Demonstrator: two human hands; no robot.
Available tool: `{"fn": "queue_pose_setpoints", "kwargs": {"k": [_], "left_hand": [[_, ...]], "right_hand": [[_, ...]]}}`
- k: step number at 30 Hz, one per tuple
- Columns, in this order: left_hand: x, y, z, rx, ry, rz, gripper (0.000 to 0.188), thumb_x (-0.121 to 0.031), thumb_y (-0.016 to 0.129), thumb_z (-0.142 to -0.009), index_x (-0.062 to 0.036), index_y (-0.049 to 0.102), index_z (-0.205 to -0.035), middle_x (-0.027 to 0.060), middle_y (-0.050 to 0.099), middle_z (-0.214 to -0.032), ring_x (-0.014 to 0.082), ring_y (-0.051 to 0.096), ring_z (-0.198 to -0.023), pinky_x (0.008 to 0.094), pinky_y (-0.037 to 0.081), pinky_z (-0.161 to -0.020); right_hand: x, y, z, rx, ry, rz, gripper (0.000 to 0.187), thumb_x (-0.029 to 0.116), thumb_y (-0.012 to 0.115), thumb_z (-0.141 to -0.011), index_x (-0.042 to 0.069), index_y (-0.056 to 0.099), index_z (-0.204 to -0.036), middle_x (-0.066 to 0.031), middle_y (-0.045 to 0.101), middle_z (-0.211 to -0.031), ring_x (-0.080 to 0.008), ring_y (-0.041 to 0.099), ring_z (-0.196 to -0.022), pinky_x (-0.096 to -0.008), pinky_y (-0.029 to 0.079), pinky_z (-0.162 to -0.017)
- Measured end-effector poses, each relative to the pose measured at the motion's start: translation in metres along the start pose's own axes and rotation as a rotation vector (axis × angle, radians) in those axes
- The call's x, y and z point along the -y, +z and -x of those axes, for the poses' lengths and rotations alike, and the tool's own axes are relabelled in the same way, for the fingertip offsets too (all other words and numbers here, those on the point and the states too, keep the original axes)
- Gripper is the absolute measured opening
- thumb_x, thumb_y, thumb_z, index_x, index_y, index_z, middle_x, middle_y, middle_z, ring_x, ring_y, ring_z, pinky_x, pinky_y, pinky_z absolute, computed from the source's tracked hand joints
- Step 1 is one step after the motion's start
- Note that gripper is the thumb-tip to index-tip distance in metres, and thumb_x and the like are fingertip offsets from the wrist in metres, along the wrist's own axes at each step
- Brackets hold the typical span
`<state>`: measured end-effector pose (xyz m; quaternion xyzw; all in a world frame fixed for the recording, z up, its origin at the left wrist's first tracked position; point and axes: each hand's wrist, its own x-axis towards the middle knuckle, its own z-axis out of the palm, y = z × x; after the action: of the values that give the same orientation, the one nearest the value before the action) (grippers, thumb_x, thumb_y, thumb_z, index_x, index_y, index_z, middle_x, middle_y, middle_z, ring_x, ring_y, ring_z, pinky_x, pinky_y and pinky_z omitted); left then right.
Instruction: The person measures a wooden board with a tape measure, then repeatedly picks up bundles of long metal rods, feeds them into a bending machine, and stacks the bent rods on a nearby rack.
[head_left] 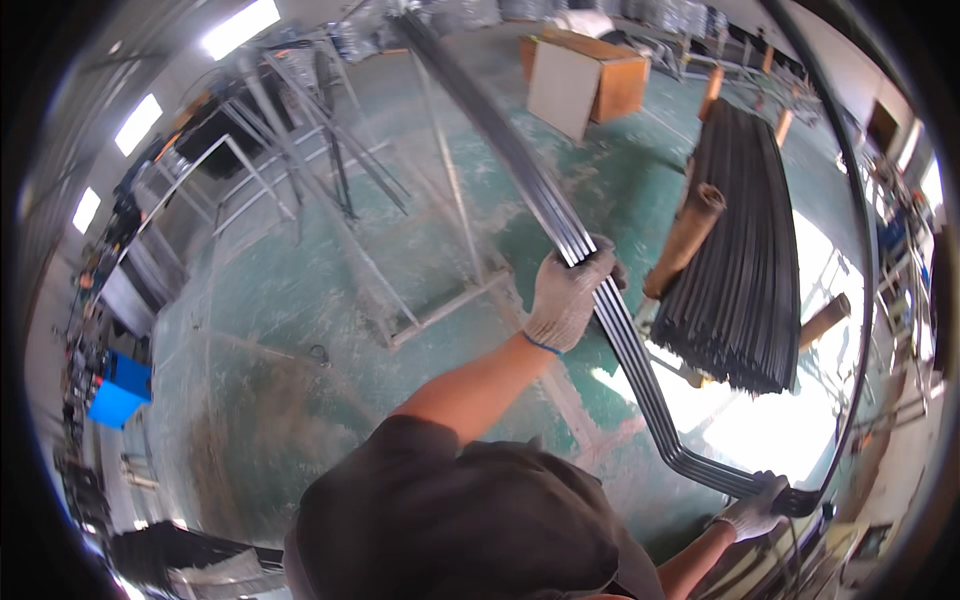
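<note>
Head view: left hand [568,298] and right hand [755,510], fingers clenched on bent metal strips [630,345], apparently mid-carry, dark rod stack [740,260] just beyond them.

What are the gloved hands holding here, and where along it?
A bundle of long bent metal rods: the left hand grips its straight run, the right hand grips just past the bend.

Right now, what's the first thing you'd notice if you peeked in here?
A bundle of long bent metal rods sweeps across the middle, gripped by the gloved left hand at centre and the gloved right hand at lower right. Beside them on the right, a dark stack of rods rests on brown posts above the green floor.
</note>
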<state>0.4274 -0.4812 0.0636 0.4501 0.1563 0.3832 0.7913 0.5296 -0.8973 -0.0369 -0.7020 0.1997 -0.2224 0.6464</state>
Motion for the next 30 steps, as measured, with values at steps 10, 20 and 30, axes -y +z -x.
{"fn": "queue_pose_setpoints", "kwargs": {"k": [10, 20, 30], "left_hand": [[-0.058, -0.129, -0.075, -0.334, 0.099, 0.008, 0.018, -0.009, 0.067, -0.098, -0.0006, 0.062, -0.112, 0.0132, 0.069, -0.088, 0.027, 0.072, -0.077, 0.0403, 0.061, -0.069], [-0.132, -0.245, -0.224, -0.362, 0.276, 0.104, 0.017, -0.01, 0.065, -0.098, 0.0009, 0.061, -0.111, 0.0139, 0.07, -0.085, 0.0274, 0.071, -0.073, 0.039, 0.058, -0.065], [-0.241, -0.352, -0.371, -0.393, 0.435, 0.351, 0.015, -0.007, 0.059, -0.102, 0.0014, 0.057, -0.114, 0.0151, 0.068, -0.088, 0.0294, 0.069, -0.08, 0.0414, 0.058, -0.076]], "right_hand": [[0.045, 0.211, 0.036, 0.292, -0.245, 0.048, 0.044, 0.032, 0.074, -0.101, -0.006, 0.07, -0.124, -0.0074, 0.073, -0.101, -0.0188, 0.065, -0.089, -0.0359, 0.051, -0.086], [0.159, 0.429, 0.127, 0.441, -0.484, 0.116, 0.044, 0.038, 0.07, -0.1, -0.004, 0.073, -0.114, -0.008, 0.074, -0.088, -0.0216, 0.067, -0.082, -0.0393, 0.052, -0.082], [0.369, 0.636, 0.242, 0.53, -0.912, 0.231, 0.056, 0.054, 0.065, -0.097, 0.005, 0.073, -0.122, -0.0177, 0.076, -0.103, -0.0305, 0.072, -0.097, -0.0434, 0.054, -0.088]]}}
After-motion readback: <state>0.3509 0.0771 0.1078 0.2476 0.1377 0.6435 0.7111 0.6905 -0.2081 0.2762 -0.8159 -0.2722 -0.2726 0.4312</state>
